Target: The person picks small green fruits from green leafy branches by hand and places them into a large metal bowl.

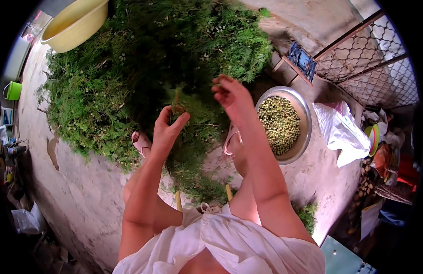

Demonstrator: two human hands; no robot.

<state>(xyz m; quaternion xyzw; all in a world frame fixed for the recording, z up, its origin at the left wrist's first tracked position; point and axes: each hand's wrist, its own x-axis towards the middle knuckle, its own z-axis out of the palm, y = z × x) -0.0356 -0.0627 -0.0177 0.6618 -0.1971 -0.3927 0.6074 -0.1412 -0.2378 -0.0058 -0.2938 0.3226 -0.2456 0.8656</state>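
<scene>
Head view: left hand (167, 131) pinches sprig (177, 108); right hand (234, 100), grip unclear, hovers near bowl (305, 123), branch pile (95, 93) ahead.

This looks like a household yard, shown by the worn concrete floor (83, 196), wire-mesh panel (371, 70) and yellow basin (83, 37).

dressed in a loose, creased off-white garment (266, 249), far below the grip of the left hand (165, 131), with a small tied cord (205, 207) at its front edge; shod in pale pink footwear (141, 144), below-left and right of that grip; bare-armed.
</scene>
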